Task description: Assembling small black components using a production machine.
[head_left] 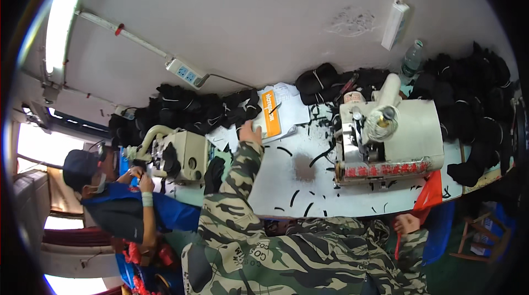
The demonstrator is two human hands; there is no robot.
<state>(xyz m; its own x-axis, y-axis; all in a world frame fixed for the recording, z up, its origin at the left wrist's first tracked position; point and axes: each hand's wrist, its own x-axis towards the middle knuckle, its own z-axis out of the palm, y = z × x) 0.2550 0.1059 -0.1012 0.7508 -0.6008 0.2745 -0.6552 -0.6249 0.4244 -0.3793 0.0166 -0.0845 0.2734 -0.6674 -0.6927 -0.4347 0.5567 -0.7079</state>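
My left hand (250, 132) reaches across the table to the near left edge of a white and orange notebook (271, 114), its fingers curled against that edge. A black pen or similar thin thing (275, 108) lies on the cover, and loose white papers (295, 105) spread under and beside it. Low at the table's front edge on the right, my right hand (406, 223) is closed around a thin red thing (398, 245) that hangs below the fingers; its kind is unclear. Just above that hand, a red cloth or bag (428, 193) drapes over the table edge.
A cream sewing machine (391, 135) with a thread cone stands right of centre; another machine (184, 154) is at left, by a co-worker (118, 201). Black fabric bundles (187, 108) line the wall. A plastic bottle (411, 60) stands behind. Black scraps dot the white tabletop (275, 184).
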